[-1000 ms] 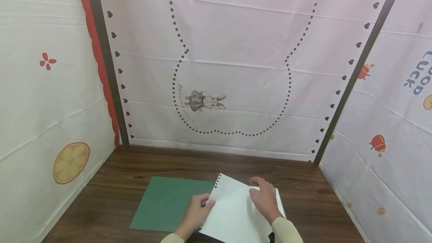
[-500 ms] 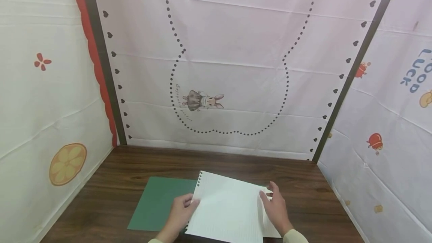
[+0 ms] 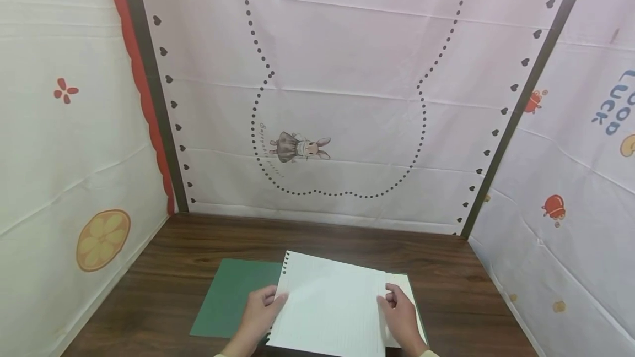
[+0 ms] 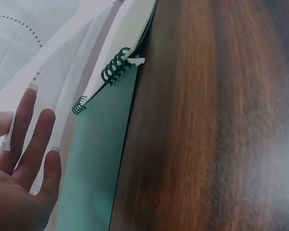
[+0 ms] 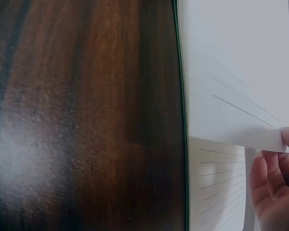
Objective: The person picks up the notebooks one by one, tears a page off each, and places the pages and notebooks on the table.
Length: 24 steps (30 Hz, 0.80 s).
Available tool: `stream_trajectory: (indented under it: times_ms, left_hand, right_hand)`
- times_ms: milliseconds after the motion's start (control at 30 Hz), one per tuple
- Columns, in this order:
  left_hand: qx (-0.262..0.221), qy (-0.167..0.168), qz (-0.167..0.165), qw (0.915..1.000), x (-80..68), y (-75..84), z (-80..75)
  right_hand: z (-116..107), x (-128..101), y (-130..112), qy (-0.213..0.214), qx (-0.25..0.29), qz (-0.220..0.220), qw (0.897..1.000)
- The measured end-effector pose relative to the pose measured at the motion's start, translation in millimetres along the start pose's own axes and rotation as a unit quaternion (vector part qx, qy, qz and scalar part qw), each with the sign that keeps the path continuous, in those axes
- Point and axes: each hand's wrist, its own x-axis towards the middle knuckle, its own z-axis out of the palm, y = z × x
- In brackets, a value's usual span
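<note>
A loose white lined sheet [image 3: 329,304] with torn ring holes on its left edge is held just above an open spiral notebook. My left hand [image 3: 259,314] pinches its left edge, thumb on top. My right hand [image 3: 399,317] pinches its right edge; in the right wrist view the thumb and curled fingers [image 5: 272,180] clamp the sheet [image 5: 231,96]. The notebook's green cover [image 3: 232,297] lies flat to the left, and its lined page [image 3: 405,286] shows past the sheet on the right. The left wrist view shows the dark wire spiral [image 4: 116,67], the green cover [image 4: 96,163] and my left hand [image 4: 24,159].
A dark wooden table [image 3: 163,269] carries the notebook. Printed cloth walls close in the left, back [image 3: 337,98] and right sides. Bare wood lies behind the notebook and on both sides [image 5: 86,120].
The sheet has swung from a tilt to lie squarer and shifted left. My right hand slid from on top of it to its right edge, and my left hand followed leftward.
</note>
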Motion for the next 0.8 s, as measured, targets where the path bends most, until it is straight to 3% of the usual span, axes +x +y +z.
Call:
stream_trajectory:
  times_ms: [100, 333, 533, 800]
  left_hand:
    - [0.011, 0.006, -0.01, 0.9999, -0.8, -2.3, -3.3]
    - [0.062, 0.03, -0.009, 0.9975, -3.4, -7.6, -11.6]
    - [0.149, 0.028, 0.009, 0.9884, -7.6, -17.1, -18.0]
    - [0.212, 0.013, 0.015, 0.977, -9.0, -23.8, -24.8]
  right_hand:
    - [2, -3, 2, -0.007, 0.001, -0.014, 1.0]
    - [1, -7, 2, -0.042, 0.009, 0.002, 0.999]
    - [0, -8, 3, -0.068, -0.019, 0.002, 0.998]
    - [7, -9, 8, -0.092, -0.066, 0.009, 0.993]
